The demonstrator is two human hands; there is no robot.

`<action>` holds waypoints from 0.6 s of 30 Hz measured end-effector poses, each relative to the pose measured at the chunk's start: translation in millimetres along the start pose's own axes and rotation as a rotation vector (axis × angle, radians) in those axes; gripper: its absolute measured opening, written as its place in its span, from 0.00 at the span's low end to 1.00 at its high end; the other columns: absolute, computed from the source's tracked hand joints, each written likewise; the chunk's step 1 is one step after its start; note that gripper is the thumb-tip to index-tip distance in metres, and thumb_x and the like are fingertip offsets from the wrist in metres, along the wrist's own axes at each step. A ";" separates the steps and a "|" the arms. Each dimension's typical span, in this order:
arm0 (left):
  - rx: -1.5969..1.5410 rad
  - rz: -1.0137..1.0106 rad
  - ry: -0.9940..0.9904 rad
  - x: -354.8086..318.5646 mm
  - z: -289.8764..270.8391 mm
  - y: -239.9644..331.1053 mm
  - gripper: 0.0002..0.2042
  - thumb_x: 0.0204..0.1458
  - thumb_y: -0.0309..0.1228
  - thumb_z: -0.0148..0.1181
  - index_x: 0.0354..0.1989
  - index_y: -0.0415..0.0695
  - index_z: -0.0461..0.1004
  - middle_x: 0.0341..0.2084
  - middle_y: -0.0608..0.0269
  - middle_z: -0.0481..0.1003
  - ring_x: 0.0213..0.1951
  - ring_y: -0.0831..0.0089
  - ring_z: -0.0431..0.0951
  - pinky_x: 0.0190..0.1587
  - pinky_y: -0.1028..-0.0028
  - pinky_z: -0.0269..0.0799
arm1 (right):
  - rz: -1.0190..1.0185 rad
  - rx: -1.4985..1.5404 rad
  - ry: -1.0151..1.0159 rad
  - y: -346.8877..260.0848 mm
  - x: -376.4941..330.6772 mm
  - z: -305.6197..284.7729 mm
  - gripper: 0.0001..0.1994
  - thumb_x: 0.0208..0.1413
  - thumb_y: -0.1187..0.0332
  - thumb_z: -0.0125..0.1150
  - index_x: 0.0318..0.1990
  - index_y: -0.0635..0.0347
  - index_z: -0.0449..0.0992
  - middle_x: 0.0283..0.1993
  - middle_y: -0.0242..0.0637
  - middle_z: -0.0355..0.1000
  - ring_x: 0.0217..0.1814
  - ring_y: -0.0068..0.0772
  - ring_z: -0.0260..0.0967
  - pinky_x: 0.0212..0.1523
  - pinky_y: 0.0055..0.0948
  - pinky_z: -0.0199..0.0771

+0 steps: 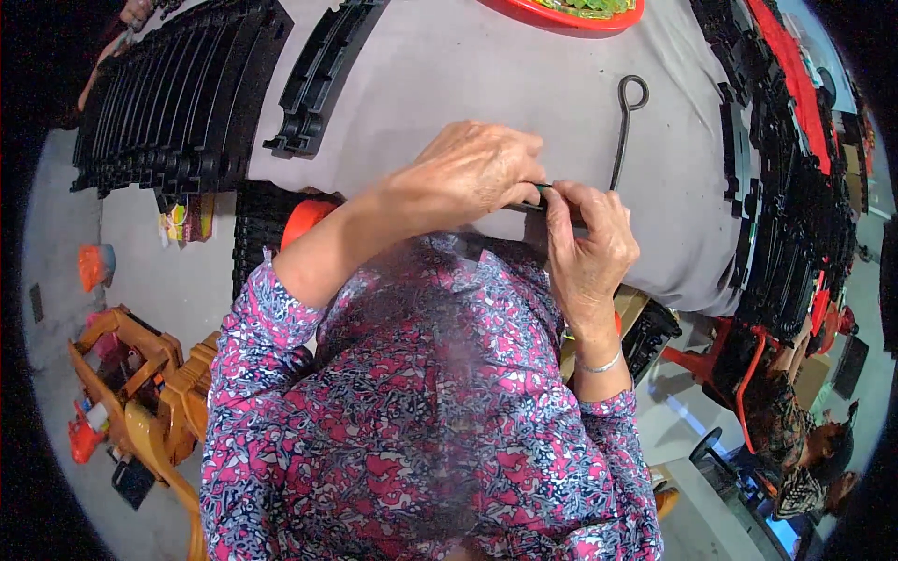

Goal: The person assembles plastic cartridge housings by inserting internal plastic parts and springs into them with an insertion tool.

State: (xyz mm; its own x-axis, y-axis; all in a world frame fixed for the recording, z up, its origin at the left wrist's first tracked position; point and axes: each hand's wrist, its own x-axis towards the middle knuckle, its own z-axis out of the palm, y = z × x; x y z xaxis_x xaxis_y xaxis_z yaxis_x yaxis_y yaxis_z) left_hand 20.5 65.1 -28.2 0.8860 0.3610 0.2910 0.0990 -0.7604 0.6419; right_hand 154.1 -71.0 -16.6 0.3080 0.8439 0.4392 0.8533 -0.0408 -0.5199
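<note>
My left hand (486,168) is bent over the near edge of the table, its fingers curled together. Close beside it, my right hand (596,245) pinches with thumb and forefinger. Where the fingertips meet, a small dark green piece (543,187) shows, too small to name. A black plastic strip (526,207) lies just under the fingers, mostly hidden by them. Beyond my right hand, a dark metal rod with a looped end (624,126) rests on the grey cloth.
The grey-clothed table (402,84) carries a row of black slotted plastic parts (178,103) at left and a separate one (318,79) beside it. A red basin (599,26) of small green pieces stands at the far side. More black parts (786,215) are piled right, near another person (809,439).
</note>
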 end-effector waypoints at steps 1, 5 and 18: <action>0.000 0.000 0.000 0.4 -0.7 0.2 0.10 0.51 0.35 0.62 0.35 0.41 0.81 0.29 0.52 0.73 0.37 0.52 0.76 0.40 0.57 0.70 | -0.004 -0.006 -0.005 -0.1 0.1 -1.4 0.05 0.49 0.73 0.67 0.34 0.56 0.78 0.29 0.33 0.74 0.32 0.37 0.69 0.36 0.34 0.63; -0.045 0.016 -0.008 0.0 -0.4 -2.5 0.10 0.50 0.34 0.62 0.33 0.40 0.80 0.28 0.52 0.73 0.36 0.51 0.76 0.37 0.57 0.70 | 0.034 -0.055 0.017 -0.4 0.8 -10.0 0.06 0.48 0.73 0.68 0.34 0.56 0.79 0.28 0.33 0.74 0.31 0.36 0.68 0.35 0.34 0.65; -0.034 -0.010 0.012 -3.2 2.6 -7.7 0.09 0.52 0.31 0.59 0.35 0.38 0.79 0.34 0.48 0.75 0.40 0.48 0.77 0.42 0.58 0.71 | -0.250 -0.187 -0.168 1.7 -5.8 -9.6 0.14 0.43 0.70 0.67 0.41 0.51 0.78 0.41 0.27 0.72 0.43 0.37 0.65 0.46 0.39 0.60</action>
State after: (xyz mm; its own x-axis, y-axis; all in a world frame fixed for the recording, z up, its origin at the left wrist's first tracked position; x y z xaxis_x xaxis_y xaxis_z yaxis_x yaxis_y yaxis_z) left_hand 18.1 68.4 -35.9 0.8795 0.3752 0.2927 0.0923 -0.7379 0.6685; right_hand 157.8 -81.0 -13.0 0.0200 0.9157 0.4014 0.9607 0.0936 -0.2615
